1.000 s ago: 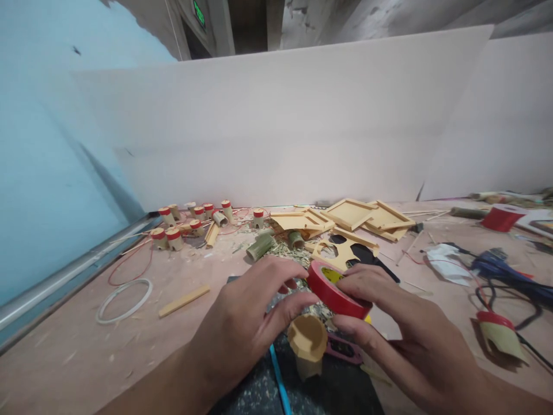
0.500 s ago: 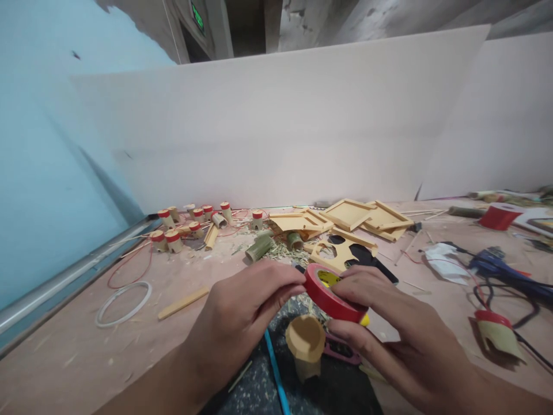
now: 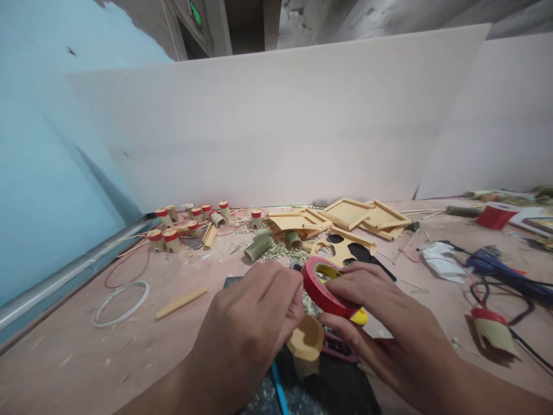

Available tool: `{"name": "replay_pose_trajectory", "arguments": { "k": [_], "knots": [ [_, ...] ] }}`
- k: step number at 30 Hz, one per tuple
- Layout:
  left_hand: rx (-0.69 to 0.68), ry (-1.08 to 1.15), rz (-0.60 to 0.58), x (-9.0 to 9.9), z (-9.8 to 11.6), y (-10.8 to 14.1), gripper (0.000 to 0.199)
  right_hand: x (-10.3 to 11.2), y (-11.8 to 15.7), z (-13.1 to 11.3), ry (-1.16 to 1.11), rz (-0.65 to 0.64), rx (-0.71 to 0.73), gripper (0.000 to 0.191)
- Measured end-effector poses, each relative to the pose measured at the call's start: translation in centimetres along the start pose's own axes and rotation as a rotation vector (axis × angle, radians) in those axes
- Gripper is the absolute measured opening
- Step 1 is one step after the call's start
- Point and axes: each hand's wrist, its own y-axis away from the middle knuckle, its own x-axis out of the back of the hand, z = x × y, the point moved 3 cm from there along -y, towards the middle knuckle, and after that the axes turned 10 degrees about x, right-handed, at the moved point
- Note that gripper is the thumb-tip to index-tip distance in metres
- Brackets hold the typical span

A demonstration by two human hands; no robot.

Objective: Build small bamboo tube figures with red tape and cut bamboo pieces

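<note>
My right hand (image 3: 389,323) holds a roll of red tape (image 3: 322,297), with fingers in its ring and the thumb below. My left hand (image 3: 254,323) is closed in a pinch against the roll's left edge; its fingertips are mostly hidden behind the knuckles. Just under the roll, a short bamboo cup (image 3: 307,346) with a pale, many-sided rim stands upright on a dark board (image 3: 337,386). A pink-handled tool (image 3: 339,347) lies beside the cup, partly covered by my right hand. Along the board runs a blue strip (image 3: 280,389), partly behind my left hand.
Several red-banded bamboo pieces (image 3: 171,239) stand at the back left. Wooden frames (image 3: 345,213) and bamboo shavings lie at the back middle. A white ring (image 3: 144,297) and a flat stick (image 3: 181,304) are left; a blue corded tool (image 3: 501,271) and red spool (image 3: 496,215) are right.
My left hand has curled in more and turned, its knuckles now closer to the roll and partly over the cup's left side. The roll has shifted slightly left and up.
</note>
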Motion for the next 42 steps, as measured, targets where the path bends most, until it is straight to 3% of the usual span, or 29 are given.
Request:
{"name": "replay_pose_trajectory", "arguments": {
  "k": [8, 13, 18, 21, 30, 42],
  "knots": [
    [0.220, 0.142, -0.017, 0.3, -0.7, -0.5, 0.014, 0.0, 0.0, 0.1, -0.120, -0.020, -0.008, 0.018],
    [0.215, 0.384, -0.138, 0.7, -2.8, -1.5, 0.012, 0.2, 0.2, 0.4, -0.122, -0.015, -0.046, 0.022],
    [0.330, 0.529, -0.049, 1.5, -3.6, -2.0, 0.004, 0.4, 0.1, 0.5, -0.101, -0.022, -0.065, 0.023],
    [0.249, 0.547, -0.101, 1.2, -2.7, -1.7, 0.015, 0.2, 0.1, 0.3, -0.151, -0.035, -0.037, 0.024],
    [0.010, 0.313, -0.140, 0.3, -2.2, -1.0, 0.009, 0.0, 0.2, 0.3, -0.149, -0.057, -0.003, 0.026],
    [-0.149, 0.018, -0.040, 0.5, -1.4, -1.2, 0.010, 0.2, 0.2, 0.3, -0.153, -0.053, -0.005, 0.022]
  ]
}}
